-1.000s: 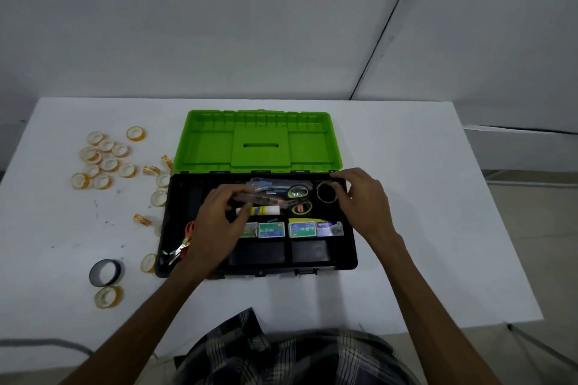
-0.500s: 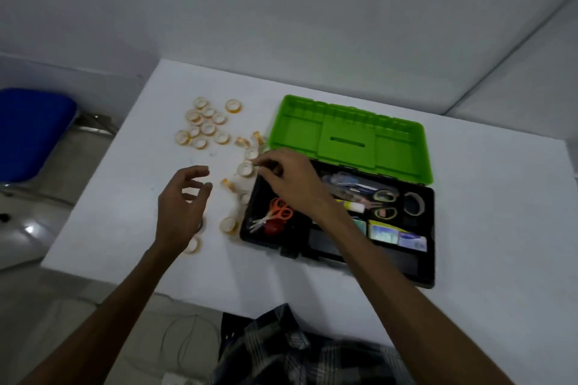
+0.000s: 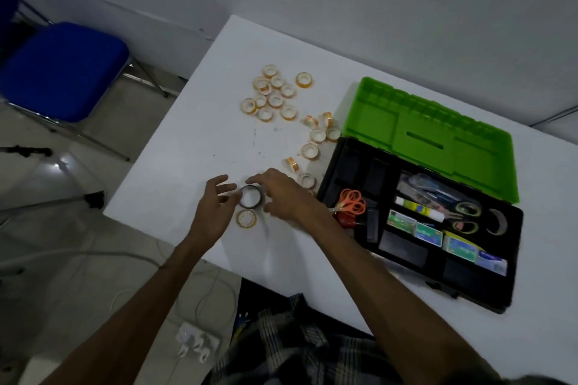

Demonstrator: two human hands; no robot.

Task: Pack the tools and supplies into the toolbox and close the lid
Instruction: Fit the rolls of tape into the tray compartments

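Observation:
The black toolbox point(image 3: 469, 294) lies open on the white table point(image 3: 200, 147), its green lid point(image 3: 428, 134) folded back. Inside are orange scissors point(image 3: 353, 201), a glue stick point(image 3: 419, 208), staple boxes point(image 3: 428, 233) and a dark tape roll point(image 3: 497, 222). Left of the box, a black tape roll point(image 3: 250, 196) lies on the table. My right hand point(image 3: 281, 194) curls its fingers around that roll. My left hand point(image 3: 215, 209) is spread, fingertips at the roll's left side. A small clear tape roll point(image 3: 246, 218) lies just below, and several more point(image 3: 275, 97) are scattered farther back.
The table's left edge runs close to my left hand. A blue chair point(image 3: 62, 72) stands on the floor to the left. Cables and a white power adapter point(image 3: 194, 344) lie on the floor beside my checked shirt.
My view has swung left. Both hands left the toolbox; the right crossed over its left end to the black tape roll, and the left closed in beside it.

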